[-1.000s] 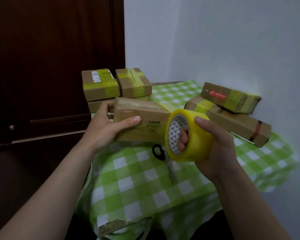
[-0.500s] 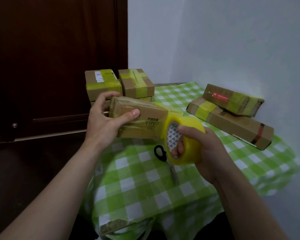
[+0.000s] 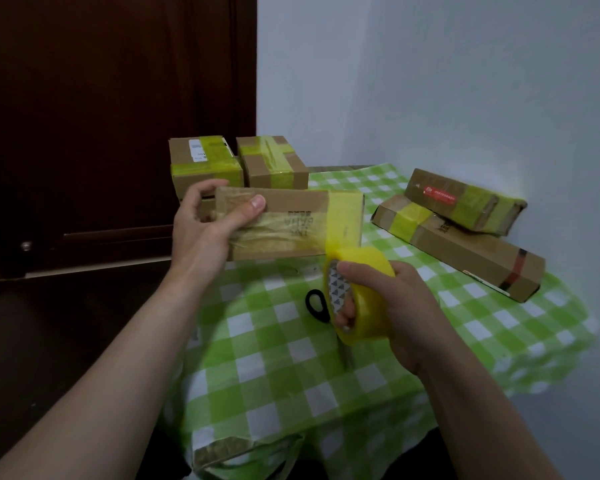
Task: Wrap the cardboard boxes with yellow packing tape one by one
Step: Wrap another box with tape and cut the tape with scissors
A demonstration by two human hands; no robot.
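Note:
My left hand (image 3: pixel 207 230) grips the left end of a long cardboard box (image 3: pixel 291 221) held above the table, thumb across its front. A band of yellow tape runs over the box's right end and down to the yellow tape roll (image 3: pixel 359 294). My right hand (image 3: pixel 392 306) holds that roll just below the box's right corner, fingers hooked through its core. The box's far side is hidden.
Two taped boxes (image 3: pixel 239 161) stand stacked at the back left. Two long taped boxes (image 3: pixel 461 233) lie stacked by the white wall at right. Black-handled scissors (image 3: pixel 317 304) lie on the green checked tablecloth (image 3: pixel 274 375) under the roll. A dark wooden door stands at left.
My right hand has pulled the roll downward from beside the box's right end to below it, drawing tape over the front face. The box has tipped so its front faces me.

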